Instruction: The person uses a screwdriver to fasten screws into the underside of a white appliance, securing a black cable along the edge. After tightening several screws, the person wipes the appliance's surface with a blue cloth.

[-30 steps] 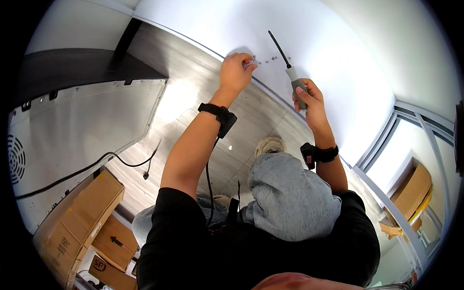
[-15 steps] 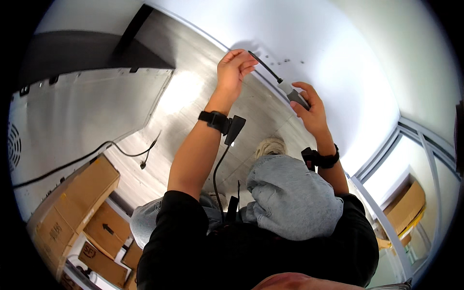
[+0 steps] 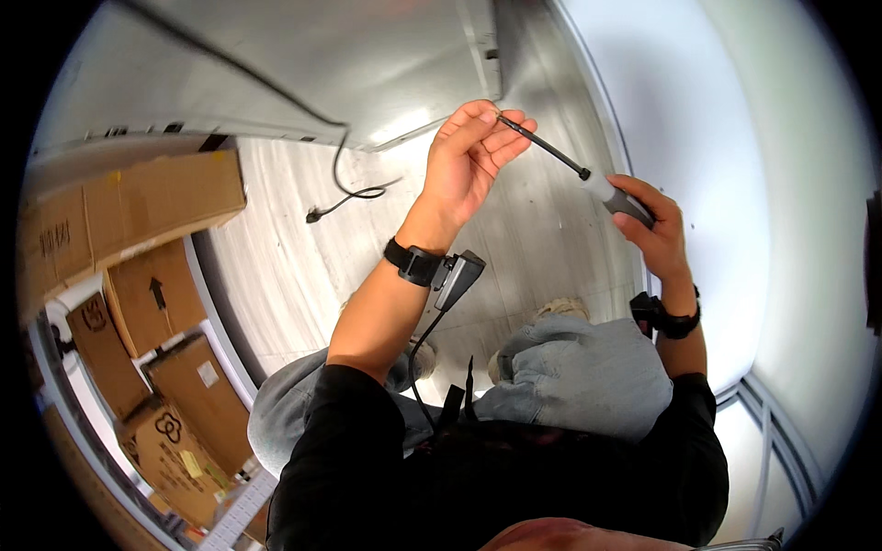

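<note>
My right hand [image 3: 660,230] is closed round the grey handle of a long screwdriver [image 3: 548,151], whose black shaft slants up and to the left. At its tip, my left hand [image 3: 459,170] pinches thumb and forefinger together, the other fingers loosely stretched. Something tiny and brassy seems to sit between those fingertips, against the screwdriver's tip; it is too small to name. Both hands are held above the floor, between a metal cabinet and a white panel [image 3: 689,165].
A metal cabinet [image 3: 367,55] stands at the upper left. A black cable [image 3: 340,156] trails from it, its plug end on the wood-look floor [image 3: 285,275]. Cardboard boxes [image 3: 152,197] are stacked at the left. A grey metal frame [image 3: 781,450] lies at the lower right.
My view has swung to the right, bringing the cabinet and boxes further into it. Both hands have moved off the white panel, and my left fingertips have met the screwdriver's tip.
</note>
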A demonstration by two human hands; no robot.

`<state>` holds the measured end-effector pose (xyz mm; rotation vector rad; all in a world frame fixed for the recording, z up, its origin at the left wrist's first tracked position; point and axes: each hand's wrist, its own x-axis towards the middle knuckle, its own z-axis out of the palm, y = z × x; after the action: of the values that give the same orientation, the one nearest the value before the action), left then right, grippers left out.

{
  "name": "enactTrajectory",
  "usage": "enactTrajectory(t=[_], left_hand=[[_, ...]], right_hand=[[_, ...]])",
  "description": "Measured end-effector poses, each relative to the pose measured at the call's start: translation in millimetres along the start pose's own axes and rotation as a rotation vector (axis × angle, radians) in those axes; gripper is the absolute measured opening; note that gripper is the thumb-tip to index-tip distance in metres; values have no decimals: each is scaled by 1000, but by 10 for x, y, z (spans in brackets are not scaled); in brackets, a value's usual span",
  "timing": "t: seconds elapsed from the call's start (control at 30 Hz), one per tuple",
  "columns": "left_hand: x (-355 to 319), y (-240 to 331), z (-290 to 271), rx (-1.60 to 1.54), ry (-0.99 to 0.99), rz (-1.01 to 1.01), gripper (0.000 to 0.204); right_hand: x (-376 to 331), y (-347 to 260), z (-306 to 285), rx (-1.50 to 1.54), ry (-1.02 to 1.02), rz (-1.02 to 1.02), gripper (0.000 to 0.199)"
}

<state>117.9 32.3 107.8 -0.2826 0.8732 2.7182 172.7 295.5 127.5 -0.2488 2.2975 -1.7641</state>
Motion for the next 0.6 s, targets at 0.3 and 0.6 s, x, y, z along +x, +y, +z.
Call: enactTrajectory(t=[0.3, 0.6], left_hand=[[-642, 786, -398, 6, -76, 238, 10], [-1042, 1683, -591, -118, -23, 149, 11]], right_hand=[[473, -1076, 487, -60, -299, 100, 34], [354, -2384, 1549, -357, -153, 75, 33]])
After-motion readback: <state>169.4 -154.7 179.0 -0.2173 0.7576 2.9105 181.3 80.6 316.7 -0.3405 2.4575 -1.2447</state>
